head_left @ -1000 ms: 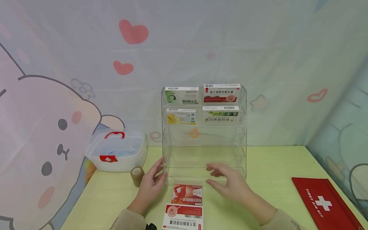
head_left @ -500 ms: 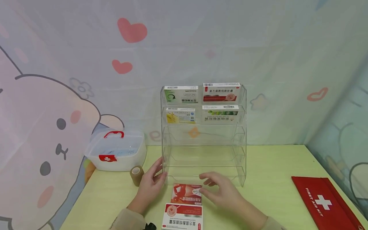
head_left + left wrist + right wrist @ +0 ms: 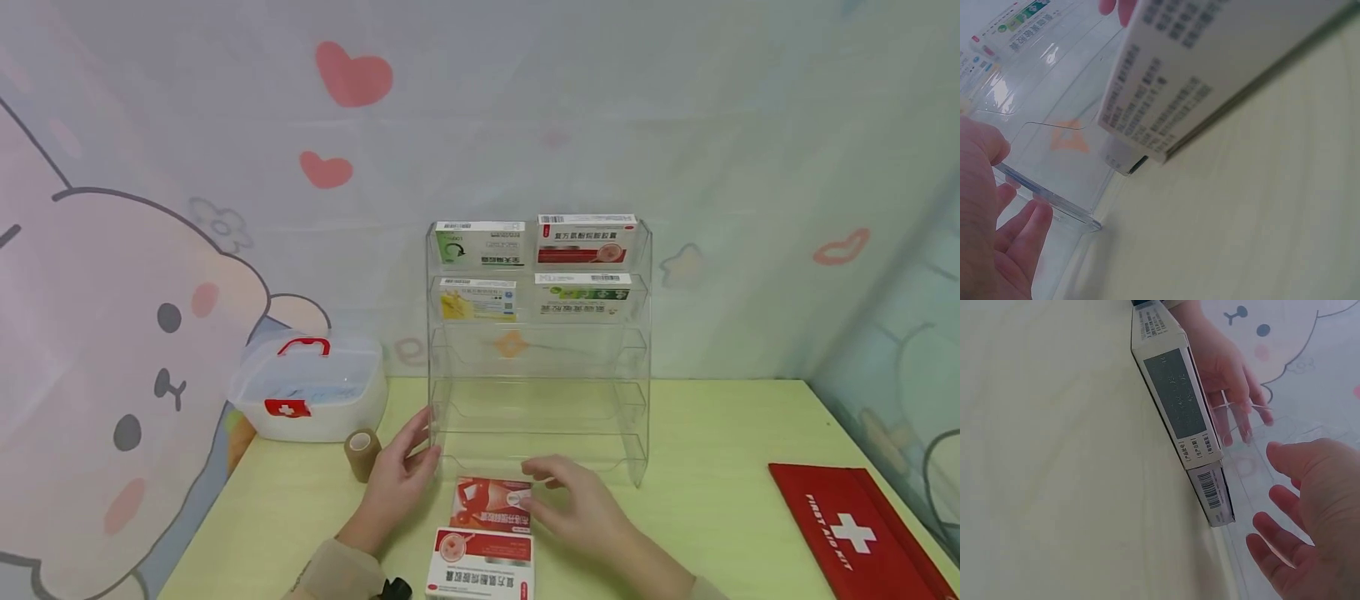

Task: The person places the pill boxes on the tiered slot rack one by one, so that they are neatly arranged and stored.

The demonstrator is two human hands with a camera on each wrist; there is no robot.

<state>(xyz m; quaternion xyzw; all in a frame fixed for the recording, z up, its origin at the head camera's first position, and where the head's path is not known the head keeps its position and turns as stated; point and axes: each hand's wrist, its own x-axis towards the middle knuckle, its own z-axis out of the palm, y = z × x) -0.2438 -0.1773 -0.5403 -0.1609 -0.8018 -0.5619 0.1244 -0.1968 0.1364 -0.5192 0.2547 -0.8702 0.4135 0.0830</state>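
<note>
A clear tiered display rack (image 3: 538,432) stands upright on the table. My left hand (image 3: 397,473) grips its lower left side panel; in the left wrist view the thumb and fingers lie on opposite sides of the panel edge. In front of the rack lie two medicine boxes, a red one (image 3: 487,508) and, nearer, a white-and-red one (image 3: 480,567). Beside the red box's right end is my right hand (image 3: 581,504), its fingers loosely bent. A gap shows between that hand (image 3: 1329,512) and the boxes (image 3: 1175,394) in the right wrist view.
Medicine boxes fill the rack's upper tiers, such as a green-and-white box (image 3: 480,244) at top left. To the left are a brown bandage roll (image 3: 363,457) and a white first-aid case (image 3: 318,417). A red first-aid pouch (image 3: 862,533) lies on the right.
My right hand has come left and nearer to me, from in front of the rack's bottom tier to the red box's right end. The left hand keeps its place on the rack.
</note>
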